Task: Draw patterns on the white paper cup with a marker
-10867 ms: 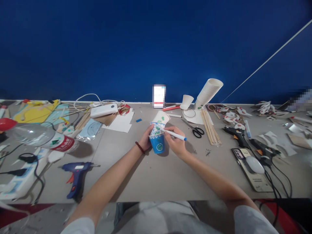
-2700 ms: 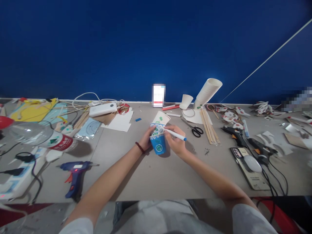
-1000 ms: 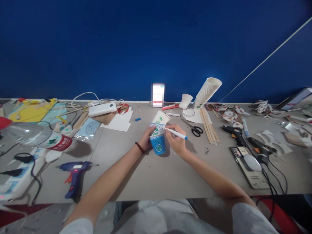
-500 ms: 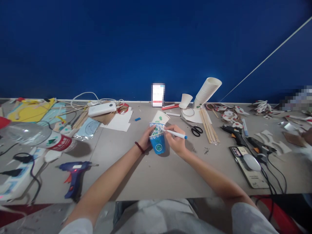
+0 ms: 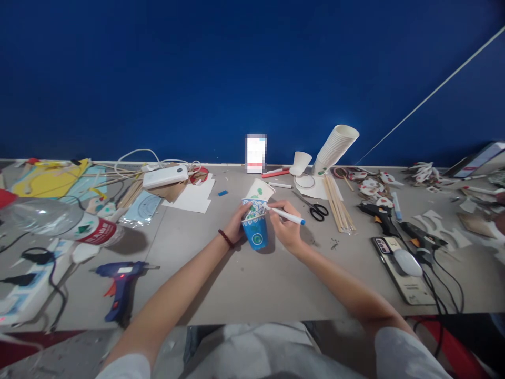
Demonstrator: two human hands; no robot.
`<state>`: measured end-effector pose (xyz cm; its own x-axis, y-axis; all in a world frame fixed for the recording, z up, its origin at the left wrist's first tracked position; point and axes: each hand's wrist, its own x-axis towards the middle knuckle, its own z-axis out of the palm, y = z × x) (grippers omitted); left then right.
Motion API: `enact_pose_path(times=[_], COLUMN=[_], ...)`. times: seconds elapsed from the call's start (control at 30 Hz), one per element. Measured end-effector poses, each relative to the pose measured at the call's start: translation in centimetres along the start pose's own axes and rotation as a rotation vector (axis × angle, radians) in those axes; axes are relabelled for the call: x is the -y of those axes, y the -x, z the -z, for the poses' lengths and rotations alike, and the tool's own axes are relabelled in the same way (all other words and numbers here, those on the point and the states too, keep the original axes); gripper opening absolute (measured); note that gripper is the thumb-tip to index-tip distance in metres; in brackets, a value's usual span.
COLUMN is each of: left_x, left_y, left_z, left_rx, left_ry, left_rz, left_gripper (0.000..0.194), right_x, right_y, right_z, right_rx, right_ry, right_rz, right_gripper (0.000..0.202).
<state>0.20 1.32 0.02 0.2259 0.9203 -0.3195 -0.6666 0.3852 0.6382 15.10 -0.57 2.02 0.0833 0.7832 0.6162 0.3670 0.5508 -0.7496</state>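
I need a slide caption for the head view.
Left hand holds patterned blue and white paper cups; right hand, a slim white blue-ended marker.

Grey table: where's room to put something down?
Bare patches: between the blue cup, both forearms and the near edge; between the blue glue gun, white paper and left forearm. It's crowded around the bottle, power strip, phone and black glue guns.

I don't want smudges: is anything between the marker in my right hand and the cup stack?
Nothing visible is between them. The right hand holds the marker with its tip at the cup stack; the left hand grips the opposite side. Tip contact is too small to tell.
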Motion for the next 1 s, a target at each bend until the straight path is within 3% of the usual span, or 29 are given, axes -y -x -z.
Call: enact_pose_path(times=[1.0], left_x=[0.11], left_y=[-0.18], left_z=[0.36], left_rx=[0.034], left_ry=[-0.003], left_rz=[-0.006], left_gripper=[0.027], right_x=[-0.39], right_y=[0.04], right_z=[0.16], right_rx=[0.037], right_ry=[-0.071], right_rz=[-0.073], right_gripper=[0.008])
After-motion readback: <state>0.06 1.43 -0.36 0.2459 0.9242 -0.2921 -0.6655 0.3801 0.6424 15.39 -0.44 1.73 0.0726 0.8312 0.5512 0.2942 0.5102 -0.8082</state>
